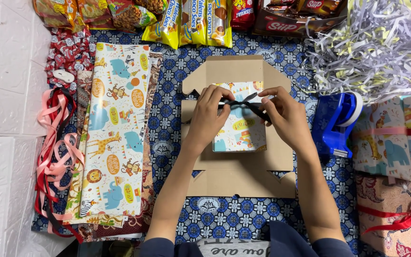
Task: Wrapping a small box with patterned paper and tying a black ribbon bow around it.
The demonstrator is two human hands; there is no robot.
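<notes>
The black ribbon (pixel 243 105) runs crosswise over our wrapped box (pixel 239 128), pinched by our left hand (pixel 209 114) and right hand (pixel 284 114).

Bright, even overhead light; sharp focus

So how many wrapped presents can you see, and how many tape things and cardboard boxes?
Wrapped presents: 3 (small one under the hands, animal-paper one, floral one with red ribbon)
Blue tape dispenser: 1
Open cardboard box: 1
Total: 5
</notes>
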